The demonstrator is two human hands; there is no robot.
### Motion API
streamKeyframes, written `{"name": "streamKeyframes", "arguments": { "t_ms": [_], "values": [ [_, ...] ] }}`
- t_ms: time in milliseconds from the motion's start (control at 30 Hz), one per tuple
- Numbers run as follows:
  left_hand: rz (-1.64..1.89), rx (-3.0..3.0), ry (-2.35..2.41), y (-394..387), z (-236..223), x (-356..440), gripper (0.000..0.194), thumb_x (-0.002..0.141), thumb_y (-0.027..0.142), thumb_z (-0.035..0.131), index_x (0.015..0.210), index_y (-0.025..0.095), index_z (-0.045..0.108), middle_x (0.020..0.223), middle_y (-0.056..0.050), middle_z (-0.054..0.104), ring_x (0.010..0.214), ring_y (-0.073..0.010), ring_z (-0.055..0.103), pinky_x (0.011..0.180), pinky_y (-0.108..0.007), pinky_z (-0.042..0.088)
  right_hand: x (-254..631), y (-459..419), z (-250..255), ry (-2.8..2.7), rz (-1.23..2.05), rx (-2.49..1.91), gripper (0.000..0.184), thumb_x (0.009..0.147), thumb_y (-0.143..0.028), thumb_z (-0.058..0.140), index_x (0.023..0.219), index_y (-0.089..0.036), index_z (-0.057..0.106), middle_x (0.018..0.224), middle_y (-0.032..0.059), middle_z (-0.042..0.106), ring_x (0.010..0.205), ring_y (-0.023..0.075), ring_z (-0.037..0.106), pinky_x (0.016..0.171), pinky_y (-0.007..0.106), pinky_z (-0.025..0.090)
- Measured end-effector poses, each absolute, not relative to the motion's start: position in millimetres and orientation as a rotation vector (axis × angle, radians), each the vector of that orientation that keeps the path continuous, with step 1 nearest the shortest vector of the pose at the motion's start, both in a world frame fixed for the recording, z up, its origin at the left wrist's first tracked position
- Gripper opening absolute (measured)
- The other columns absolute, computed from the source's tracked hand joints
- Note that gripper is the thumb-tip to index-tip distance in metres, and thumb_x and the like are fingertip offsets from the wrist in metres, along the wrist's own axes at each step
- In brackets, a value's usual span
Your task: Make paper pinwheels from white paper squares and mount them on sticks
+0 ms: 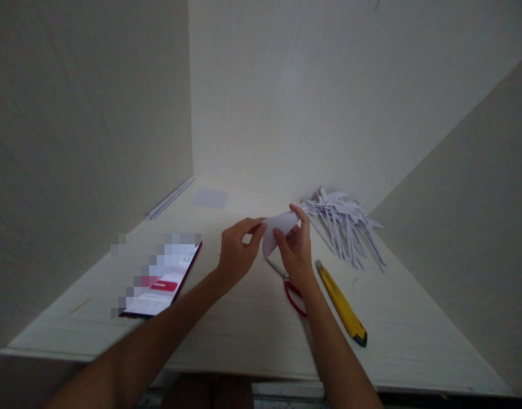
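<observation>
A small folded piece of white paper (274, 230) is held up over the table between both hands. My left hand (240, 250) pinches its left corner between thumb and fingertips. With the thumb on the near face and fingers behind, my right hand (297, 247) grips the right side. Below the paper lie scissors with red handles (292, 295), partly hidden by my right wrist. A yellow utility knife (341, 301) rests to the right of my right forearm.
Several folded paper pinwheels on rolled paper sticks (341, 218) are heaped at the back right. Rolled paper sticks (171, 199) lie along the left wall, near a flat paper square (210, 198). A lit phone (158, 289) sits left. Walls enclose the table (243, 341) on three sides.
</observation>
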State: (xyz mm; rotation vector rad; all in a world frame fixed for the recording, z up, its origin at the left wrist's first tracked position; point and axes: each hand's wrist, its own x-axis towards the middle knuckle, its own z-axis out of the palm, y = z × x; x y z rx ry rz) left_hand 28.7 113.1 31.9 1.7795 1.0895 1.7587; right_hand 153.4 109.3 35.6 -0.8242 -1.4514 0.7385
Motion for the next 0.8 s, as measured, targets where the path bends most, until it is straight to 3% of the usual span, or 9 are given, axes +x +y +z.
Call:
{"name": "streamKeyframes", "arguments": {
  "t_ms": [367, 533, 800],
  "values": [
    [1.786, 1.407, 1.147, 116, 35, 29, 0.017, 0.07, 0.028, 0.064, 0.077, 0.014, 0.069, 0.071, -0.003, 0.07, 0.058, -0.0125, 0.063, 0.058, -0.022, 0.053, 152, 107, 36, -1.449, 0.746, -0.824, 0.052, 0.076, -0.027, 0.059, 0.12, -0.029, 0.031, 0.086, 0.0009, 0.05, 0.073, 0.0138, 0.053, 0.063, 0.027, 0.048],
    [1.764, 1.497, 1.057, 120, 30, 28, 0.019, 0.072, 0.03, 0.063, 0.079, 0.014, 0.069, 0.077, -0.004, 0.07, 0.068, -0.0136, 0.064, 0.066, -0.023, 0.053, 154, 107, 39, -1.389, 0.645, -0.856, 0.025, 0.076, -0.027, 0.058, 0.095, -0.025, 0.043, 0.082, -0.0013, 0.049, 0.07, 0.0108, 0.051, 0.061, 0.023, 0.045],
    [1.684, 1.533, 1.021, 120, 31, 30, 0.018, 0.072, 0.029, 0.06, 0.078, 0.014, 0.069, 0.076, -0.004, 0.07, 0.066, -0.0139, 0.064, 0.063, -0.024, 0.052, 168, 109, 48, -1.327, 0.626, -1.025, 0.013, 0.07, -0.03, 0.063, 0.072, -0.019, 0.056, 0.09, 0.0032, 0.059, 0.079, 0.0138, 0.055, 0.059, 0.023, 0.041]
  ]
}}
